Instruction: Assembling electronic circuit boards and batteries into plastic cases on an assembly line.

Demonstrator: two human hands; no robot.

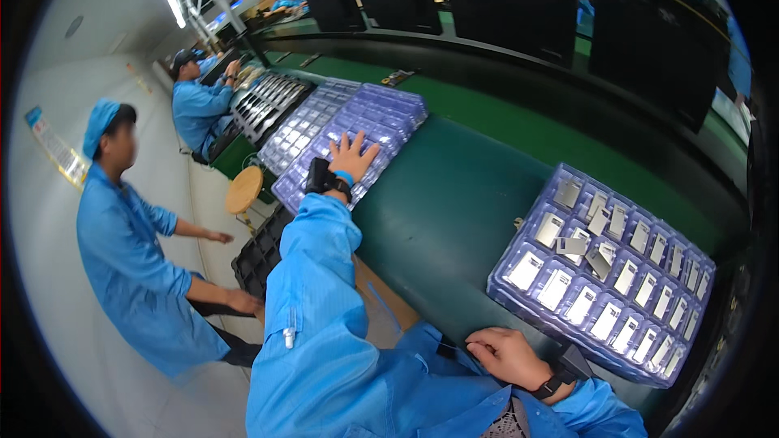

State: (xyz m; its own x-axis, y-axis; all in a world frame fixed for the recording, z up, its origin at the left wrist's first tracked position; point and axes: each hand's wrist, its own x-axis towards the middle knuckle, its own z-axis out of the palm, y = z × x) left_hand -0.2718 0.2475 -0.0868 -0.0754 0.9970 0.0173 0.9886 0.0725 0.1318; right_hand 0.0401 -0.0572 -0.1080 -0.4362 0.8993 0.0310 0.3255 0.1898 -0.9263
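Note:
My left arm stretches far to the left, and my left hand point(353, 158) lies with spread fingers on a stack of clear purplish plastic trays point(398, 105). It grips nothing; the tray pockets near it look bare. Close to my body, at the near edge of the bench, my right hand point(507, 355) rests with its fingers curled in, and no object shows in it. Just right of it stands another clear plastic compartment tray point(507, 280), its pockets holding flat silver metal parts point(554, 289). A few of these parts point(599, 261) lie loose and askew across the pockets.
The green bench point(454, 195) runs between the trays. Beyond the left stack are a rack of dark parts point(272, 101) and a seated co-worker point(199, 101). Another person point(134, 251) stands at the left, near a round stool point(245, 189) and black crates point(264, 251). Dark panels point(511, 0) line the far side.

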